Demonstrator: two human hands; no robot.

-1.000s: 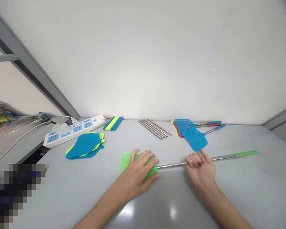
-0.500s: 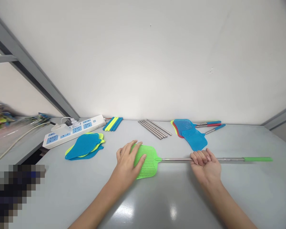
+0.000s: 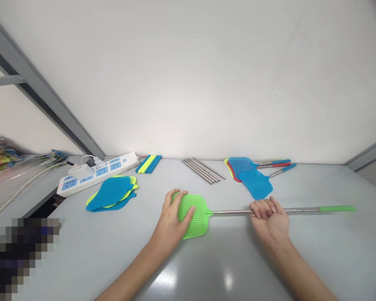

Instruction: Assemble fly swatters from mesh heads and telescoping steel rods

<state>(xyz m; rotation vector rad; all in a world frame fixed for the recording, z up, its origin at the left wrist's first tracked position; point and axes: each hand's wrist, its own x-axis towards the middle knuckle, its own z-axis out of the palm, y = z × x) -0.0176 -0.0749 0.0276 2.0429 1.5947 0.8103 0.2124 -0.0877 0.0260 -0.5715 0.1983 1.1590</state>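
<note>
A green fly swatter (image 3: 198, 215) lies level across the middle of my view, its metal shaft extended and its green handle (image 3: 336, 208) pointing right. My left hand (image 3: 172, 219) grips the perforated head by its left side, thumb across the face and fingers at the far edge. Around the metal shaft my right hand (image 3: 271, 217) is closed, palm up. Beyond it lie other fly swatters (image 3: 255, 179), blue, red and yellow, with short shafts. Several bare metal rods (image 3: 203, 170) rest behind the green head. Loose blue and yellow swatter heads (image 3: 114, 192) are stacked at the left.
A white power strip (image 3: 97, 173) with plugs stands at the back left. Several blue and yellow handle sleeves (image 3: 148, 164) lie beside it. A pale wall (image 3: 207, 96) closes off the grey table (image 3: 238, 267) behind. Plastic-wrapped items (image 3: 6, 156) sit at the far left.
The swatter's head has shifted slightly right and down, and its handle end slightly left. My left hand has moved a little right with it; both hands keep their hold.
</note>
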